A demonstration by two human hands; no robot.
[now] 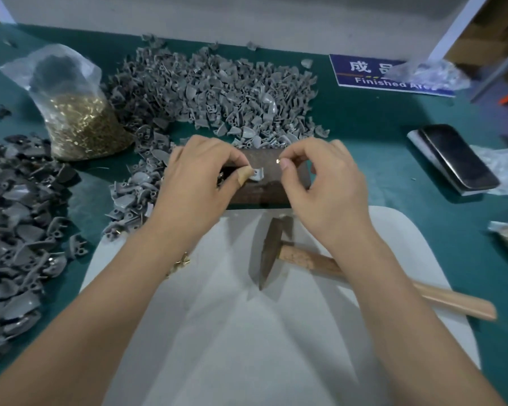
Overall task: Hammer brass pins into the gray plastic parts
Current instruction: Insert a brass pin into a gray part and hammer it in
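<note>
Two hands work: left hand pinches a curved gray part, right hand seemingly a tiny brass pin.

The table is covered in a dark teal surface. A heap of gray plastic parts spreads across its far side, and a second, darker gray heap lies at the left. A clear plastic bag holds golden brass pins. The block under the hands is a rusty dark brown, and the single part on it is light gray. The hammer has a dark brown head and a pale tan wooden handle. It lies on a white sheet. The sign is blue with white lettering. The phone is glossy black.
</note>
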